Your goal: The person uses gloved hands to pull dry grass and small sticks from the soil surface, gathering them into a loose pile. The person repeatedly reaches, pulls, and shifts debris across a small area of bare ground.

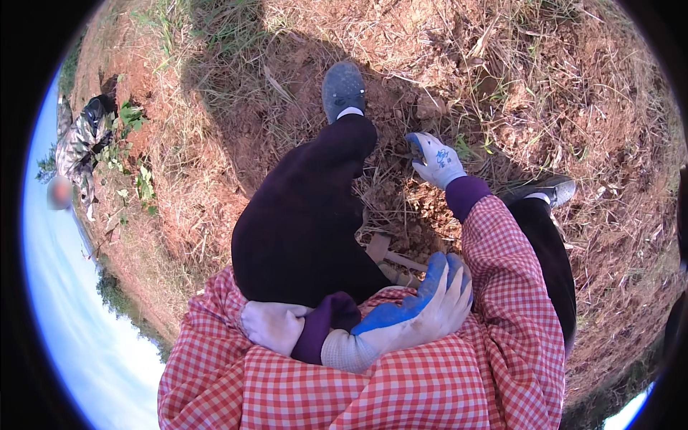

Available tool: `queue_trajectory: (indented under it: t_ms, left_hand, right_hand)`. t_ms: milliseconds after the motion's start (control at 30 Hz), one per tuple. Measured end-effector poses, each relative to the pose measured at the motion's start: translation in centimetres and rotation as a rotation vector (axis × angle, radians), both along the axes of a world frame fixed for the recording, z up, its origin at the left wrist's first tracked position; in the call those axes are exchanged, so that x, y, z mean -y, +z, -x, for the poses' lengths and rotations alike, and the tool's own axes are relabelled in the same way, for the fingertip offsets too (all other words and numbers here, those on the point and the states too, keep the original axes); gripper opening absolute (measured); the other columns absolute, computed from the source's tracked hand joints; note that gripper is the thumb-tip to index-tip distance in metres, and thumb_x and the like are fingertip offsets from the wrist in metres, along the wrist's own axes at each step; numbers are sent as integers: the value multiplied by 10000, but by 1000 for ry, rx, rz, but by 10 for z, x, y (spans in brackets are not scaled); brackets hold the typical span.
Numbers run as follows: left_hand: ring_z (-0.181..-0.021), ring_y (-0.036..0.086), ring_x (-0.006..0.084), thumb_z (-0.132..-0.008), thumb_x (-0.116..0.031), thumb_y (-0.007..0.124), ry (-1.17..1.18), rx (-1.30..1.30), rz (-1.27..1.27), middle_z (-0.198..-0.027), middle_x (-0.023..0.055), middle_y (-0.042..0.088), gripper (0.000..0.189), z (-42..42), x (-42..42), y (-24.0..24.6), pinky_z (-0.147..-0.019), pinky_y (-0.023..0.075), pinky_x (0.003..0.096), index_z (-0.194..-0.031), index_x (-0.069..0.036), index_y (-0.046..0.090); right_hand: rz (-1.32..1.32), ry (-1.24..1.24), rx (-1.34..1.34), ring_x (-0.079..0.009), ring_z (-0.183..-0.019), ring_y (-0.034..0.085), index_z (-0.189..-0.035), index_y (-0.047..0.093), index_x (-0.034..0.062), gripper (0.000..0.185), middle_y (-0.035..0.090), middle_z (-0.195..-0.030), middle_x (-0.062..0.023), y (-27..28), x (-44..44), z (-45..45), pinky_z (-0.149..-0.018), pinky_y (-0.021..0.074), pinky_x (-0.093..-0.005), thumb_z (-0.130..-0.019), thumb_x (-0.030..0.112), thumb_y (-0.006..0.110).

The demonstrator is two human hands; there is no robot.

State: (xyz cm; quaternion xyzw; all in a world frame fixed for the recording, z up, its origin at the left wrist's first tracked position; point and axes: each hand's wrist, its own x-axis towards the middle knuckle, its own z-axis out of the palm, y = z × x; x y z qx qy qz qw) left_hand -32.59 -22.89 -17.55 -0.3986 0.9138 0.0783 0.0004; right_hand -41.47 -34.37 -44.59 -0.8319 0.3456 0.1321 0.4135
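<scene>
My right hand (439, 161), in a white glove with blue writing on its back, reaches out low over dry grass and reddish soil. Its thumb and fingers are curved with a gap between them, and nothing shows in that gap. Close to my belly is my left hand (422, 314), in a soiled white glove with blue-coated fingers; its palm faces away, so any grip is hidden. A bunched white shape (271, 325) beside the purple cuff (322, 333) is unclear. Between my legs, a flat brown piece (379, 246) and a pale stick-like bar (406, 262) are partly hidden.
My bent leg (306, 215) in dark trousers stands between my hands and the left side. My other shoe (556, 189) is at the right. Farther left, a person in camouflage clothing (80, 142) bends near green leafy plants (144, 183) on sloping ground.
</scene>
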Motion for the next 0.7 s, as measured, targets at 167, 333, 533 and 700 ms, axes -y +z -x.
queue_trajectory:
  t_ms: [167, 333, 533, 700]
  left_hand:
    - [-1030, 563, 349, -802, -206, 590, 6, 11, 9, -1045, 146, 598, 281, 3, 0, -3, -833, 508, 510, -1037, -53, 573]
    - [-1017, 574, 348, -815, -218, 578, -14, 16, 17, -1059, 141, 601, 286, 0, 3, 0, -831, 515, 503, -1047, -50, 570]
    - [-1056, 569, 349, -839, -235, 547, 18, -15, 39, -1077, 145, 600, 277, 7, 0, -1, -881, 498, 511, -1049, -56, 574]
    - [-1051, 573, 339, -843, -255, 532, -13, -22, 32, -1073, 146, 601, 287, 11, 1, 2, -888, 494, 516, -1045, -55, 577]
  right_hand:
    - [265, 414, -561, -280, -1300, 370, -1417, 263, 84, 696, 352, -1420, -150, -30, 11, 32, -928, 449, -365, -830, 231, 605]
    - [-36, 217, -720, -277, -965, 628, -1028, 606, 47, 286, 645, -988, -201, -32, 15, 27, -815, 490, -371, -870, 263, 506]
    - [-107, -158, -314, -332, -875, 621, -942, 617, 20, 380, 647, -919, -181, -55, -13, 78, -781, 483, -417, -900, 360, 453]
    - [-425, -98, 49, -352, -811, 603, -931, 590, 22, 285, 626, -840, -186, 61, -4, 13, -746, 465, -411, -876, 285, 495]
